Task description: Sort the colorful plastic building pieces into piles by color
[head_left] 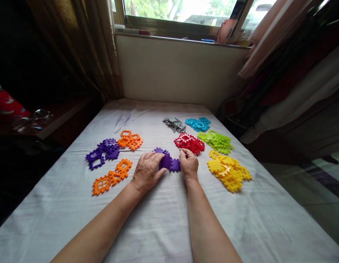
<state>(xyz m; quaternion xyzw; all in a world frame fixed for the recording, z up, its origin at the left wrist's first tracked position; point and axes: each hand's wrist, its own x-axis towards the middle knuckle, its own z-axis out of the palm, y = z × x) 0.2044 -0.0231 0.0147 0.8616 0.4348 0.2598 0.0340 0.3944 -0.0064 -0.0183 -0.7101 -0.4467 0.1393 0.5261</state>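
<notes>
Purple interlocking plastic building pieces (pixel 166 162) lie near the middle of the cloth, between my two hands. My left hand (pixel 149 168) rests over their left side, thumb and fingers closed on a flat purple piece. At the other end, a smaller flat purple piece (pixel 175 165) reaches my right hand (pixel 189 164). The fingers of my right hand are curled together in a pinch at its edge, and their tips are partly hidden. Just beyond my right hand is a pile of red pieces (pixel 189 143). Orange joined pieces (pixel 112 177) lie left of my left hand.
More purple pieces (pixel 103 151) and orange pieces (pixel 130 140) lie at the left. Toward the right are yellow (pixel 229 171), lime green (pixel 216 141), blue (pixel 197 124) and grey pieces (pixel 174 125). A wall (pixel 169 69) with a window closes off the far end.
</notes>
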